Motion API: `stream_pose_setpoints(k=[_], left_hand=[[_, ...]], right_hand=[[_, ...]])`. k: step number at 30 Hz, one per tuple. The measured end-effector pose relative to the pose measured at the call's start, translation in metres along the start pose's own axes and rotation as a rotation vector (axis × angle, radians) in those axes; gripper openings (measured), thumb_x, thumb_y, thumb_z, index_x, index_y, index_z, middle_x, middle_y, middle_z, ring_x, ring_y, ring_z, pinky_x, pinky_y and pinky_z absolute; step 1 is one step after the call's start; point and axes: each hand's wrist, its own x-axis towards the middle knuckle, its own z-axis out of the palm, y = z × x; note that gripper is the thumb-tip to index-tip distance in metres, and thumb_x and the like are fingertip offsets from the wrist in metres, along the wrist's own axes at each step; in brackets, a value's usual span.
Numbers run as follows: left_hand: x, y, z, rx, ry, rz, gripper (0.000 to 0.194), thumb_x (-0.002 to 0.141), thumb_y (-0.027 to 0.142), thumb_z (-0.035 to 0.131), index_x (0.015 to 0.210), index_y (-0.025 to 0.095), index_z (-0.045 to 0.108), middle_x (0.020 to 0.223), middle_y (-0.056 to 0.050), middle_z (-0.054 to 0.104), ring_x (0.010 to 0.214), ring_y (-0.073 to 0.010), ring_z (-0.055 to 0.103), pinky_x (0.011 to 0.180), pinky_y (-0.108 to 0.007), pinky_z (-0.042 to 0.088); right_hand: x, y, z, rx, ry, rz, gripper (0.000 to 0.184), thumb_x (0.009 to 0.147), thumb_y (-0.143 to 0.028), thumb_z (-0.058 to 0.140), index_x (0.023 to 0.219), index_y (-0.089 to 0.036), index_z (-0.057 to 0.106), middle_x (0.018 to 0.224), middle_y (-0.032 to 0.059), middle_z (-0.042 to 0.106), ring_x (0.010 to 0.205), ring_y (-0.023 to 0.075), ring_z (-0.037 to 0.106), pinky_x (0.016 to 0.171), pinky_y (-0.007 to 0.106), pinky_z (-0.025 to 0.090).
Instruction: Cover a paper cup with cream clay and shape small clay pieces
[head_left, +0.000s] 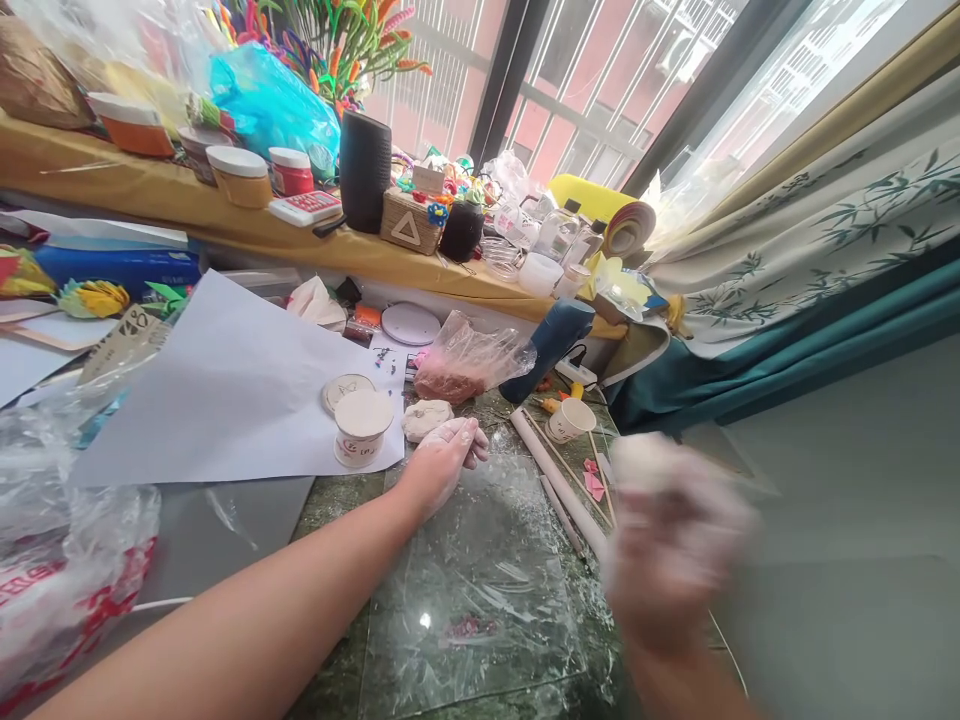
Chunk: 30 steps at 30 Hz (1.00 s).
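My right hand, smeared by motion, is raised at the right and closed on a pale lump of clay. Whitish residue coats my left hand. Its fingers are curled in over the far edge of a clear board; whatever lies inside them is hidden. Just behind that hand rests another off-white lump of clay. A paper cup topped by a flat pale disc stands to its left, with a second round disc behind. White smears and a reddish patch mark the board.
A rolling pin and thin sticks lie right of the board, near an open paper cup. Behind are a plastic bag of brown material and a dark blue cylinder. White paper spreads left. Jars line the sill.
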Motion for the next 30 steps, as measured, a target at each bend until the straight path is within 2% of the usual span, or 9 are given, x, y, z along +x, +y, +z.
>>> stream_pose_setpoints(k=[3,8,13,17,19,23,25,27,30], left_hand=[[0.000,0.000,0.000,0.008,0.005,-0.001,0.042,0.092,0.056,0.052,0.074,0.020,0.063,0.068,-0.003,0.066,0.062,-0.0164,0.056,0.065,-0.031,0.048],[0.001,-0.004,0.000,0.015,0.005,-0.012,0.039,0.093,0.053,0.051,0.075,0.020,0.063,0.070,-0.003,0.066,0.063,-0.0159,0.057,0.067,-0.030,0.048],[0.000,-0.001,0.000,0.034,0.003,-0.008,0.037,0.095,0.048,0.049,0.076,0.019,0.063,0.070,-0.003,0.066,0.064,-0.0156,0.057,0.068,-0.030,0.048],[-0.002,0.003,0.000,0.050,-0.011,-0.003,0.034,0.095,0.045,0.050,0.077,0.018,0.062,0.072,-0.002,0.064,0.065,-0.0146,0.055,0.069,-0.029,0.047],[-0.003,0.003,0.000,0.090,-0.025,0.020,0.031,0.095,0.044,0.053,0.079,0.018,0.062,0.075,-0.002,0.064,0.067,-0.0145,0.055,0.071,-0.029,0.047],[-0.010,0.001,0.001,0.266,-0.097,0.141,0.023,0.092,0.042,0.061,0.089,0.019,0.063,0.084,-0.001,0.065,0.078,-0.0162,0.059,0.076,-0.030,0.048],[-0.013,-0.001,0.002,0.302,-0.226,0.119,0.025,0.086,0.040,0.070,0.098,0.020,0.063,0.086,-0.002,0.066,0.080,-0.0173,0.062,0.074,-0.030,0.051],[-0.015,-0.004,0.003,0.318,-0.360,0.062,0.035,0.079,0.037,0.078,0.105,0.020,0.062,0.088,-0.003,0.067,0.079,-0.0179,0.064,0.072,-0.030,0.053],[-0.014,-0.007,0.003,0.345,-0.395,0.106,0.037,0.075,0.029,0.083,0.104,0.020,0.063,0.096,-0.004,0.066,0.083,-0.0180,0.066,0.075,-0.032,0.057]], right_hand=[[-0.035,0.012,0.028,-0.080,-0.286,0.032,0.038,0.091,-0.041,0.068,0.126,-0.029,0.063,0.118,0.0095,0.070,0.108,0.0311,0.068,0.093,0.053,0.058],[-0.055,0.026,0.045,-0.132,-0.250,0.283,0.036,0.097,-0.039,0.057,0.130,-0.024,0.058,0.126,0.0125,0.065,0.114,0.0302,0.063,0.096,0.051,0.055],[-0.043,0.023,0.058,-0.161,-0.395,0.234,0.035,0.095,-0.038,0.060,0.128,-0.026,0.062,0.124,0.0110,0.066,0.116,0.0324,0.060,0.100,0.056,0.050],[-0.045,0.019,0.060,0.004,-0.497,0.072,0.036,0.090,-0.025,0.065,0.126,-0.028,0.060,0.122,0.0083,0.068,0.115,0.0279,0.063,0.101,0.048,0.053],[-0.049,0.019,0.059,0.056,-0.438,0.058,0.040,0.091,-0.022,0.063,0.131,-0.029,0.057,0.122,0.0076,0.068,0.113,0.0256,0.065,0.101,0.045,0.054],[-0.051,0.024,0.056,-0.001,-0.131,0.278,0.056,0.090,-0.030,0.069,0.141,-0.025,0.047,0.116,0.0089,0.069,0.104,0.0249,0.068,0.097,0.045,0.056],[-0.049,0.027,0.055,-0.007,-0.101,0.317,0.054,0.089,-0.032,0.070,0.139,-0.025,0.049,0.118,0.0093,0.068,0.106,0.0254,0.068,0.098,0.046,0.056],[-0.047,0.028,0.054,0.018,-0.114,0.269,0.045,0.090,-0.030,0.068,0.133,-0.026,0.054,0.121,0.0094,0.067,0.111,0.0259,0.066,0.100,0.046,0.054],[-0.045,0.027,0.051,0.096,-0.107,0.226,0.040,0.089,-0.025,0.066,0.128,-0.027,0.057,0.126,0.0098,0.065,0.118,0.0268,0.064,0.104,0.047,0.052]])
